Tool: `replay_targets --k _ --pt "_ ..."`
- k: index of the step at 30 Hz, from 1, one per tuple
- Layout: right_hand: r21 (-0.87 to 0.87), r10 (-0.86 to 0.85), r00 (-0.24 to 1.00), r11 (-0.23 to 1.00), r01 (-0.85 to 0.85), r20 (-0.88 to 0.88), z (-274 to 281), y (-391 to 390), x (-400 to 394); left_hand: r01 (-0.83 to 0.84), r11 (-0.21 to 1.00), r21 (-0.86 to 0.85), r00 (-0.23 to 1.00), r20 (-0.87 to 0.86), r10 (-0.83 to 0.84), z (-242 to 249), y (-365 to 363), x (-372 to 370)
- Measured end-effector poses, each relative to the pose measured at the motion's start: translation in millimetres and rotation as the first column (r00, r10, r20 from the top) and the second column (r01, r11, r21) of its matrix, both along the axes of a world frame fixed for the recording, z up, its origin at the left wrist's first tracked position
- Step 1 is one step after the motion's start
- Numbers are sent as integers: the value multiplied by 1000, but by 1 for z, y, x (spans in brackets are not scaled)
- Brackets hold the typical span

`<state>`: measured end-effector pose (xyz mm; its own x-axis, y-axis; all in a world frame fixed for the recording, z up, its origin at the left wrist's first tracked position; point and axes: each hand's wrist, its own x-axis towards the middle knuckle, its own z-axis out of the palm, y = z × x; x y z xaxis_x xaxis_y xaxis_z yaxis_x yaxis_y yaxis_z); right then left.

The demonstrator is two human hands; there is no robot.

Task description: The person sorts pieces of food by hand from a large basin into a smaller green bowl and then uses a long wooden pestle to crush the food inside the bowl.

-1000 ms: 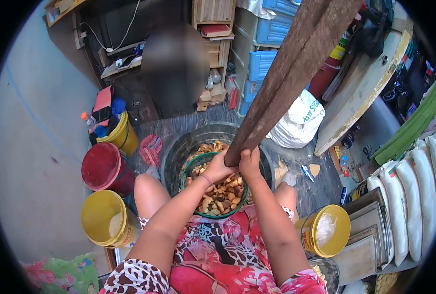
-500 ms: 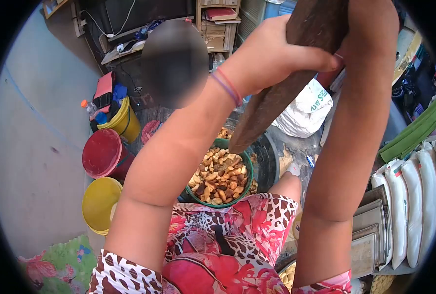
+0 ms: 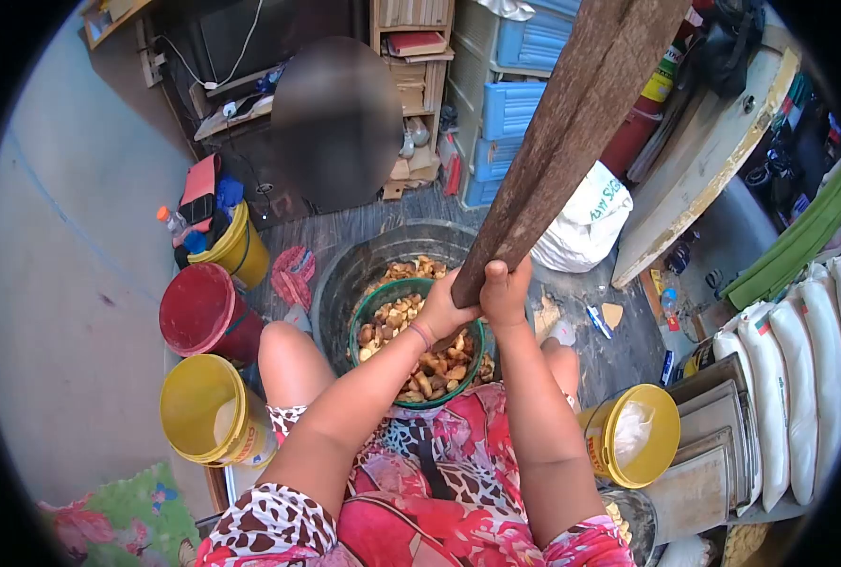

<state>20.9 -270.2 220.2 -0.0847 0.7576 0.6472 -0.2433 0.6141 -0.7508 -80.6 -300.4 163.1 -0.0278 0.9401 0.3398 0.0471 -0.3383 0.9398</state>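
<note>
A thick, dark wooden pole (image 3: pixel 572 123) slants from the upper right down into a green-rimmed round tub (image 3: pixel 484 364). My left hand (image 3: pixel 447 304) is wrapped round the pole low down, and my right hand (image 3: pixel 506 295) grips it just beside, with the thumb up. Brown and pale broken chunks (image 3: pixel 430 378), which look like bread pieces, fill the tub. The pole's lower end is hidden behind my hands and among the chunks. Around the tub is a wide black basin (image 3: pixel 331 274) with more chunks in it, between my legs.
Left of me stand a red bucket (image 3: pixel 198 307) and yellow buckets (image 3: pixel 189 406). On the right are another yellow bucket (image 3: pixel 661 444), stacked trays (image 3: pixel 690 482) and white packs (image 3: pixel 798 378). A white sack (image 3: pixel 581 227) and blue drawers (image 3: pixel 515 113) stand behind the basin.
Both hands have come down from high up to just over the tub, the pole sinking with them. My right hand now shows on the pole, and more of the basin is visible.
</note>
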Motion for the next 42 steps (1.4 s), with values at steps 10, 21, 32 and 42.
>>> replay_targets --k 10,21,32,42 --pt "574 -497 862 737 356 104 244 -18 -4 241 956 168 965 63 -254 239 -4 -8" --pt "-175 67 991 983 -47 112 -69 -17 -31 113 993 -37 989 99 -109 -63 -3 -30" --pt "-5 -53 978 998 55 200 76 -40 -19 181 983 6 952 -250 -174 51 -4 -39" --pt "212 0 999 977 -11 50 219 -22 -31 212 950 231 954 161 -252 215 -20 -30"
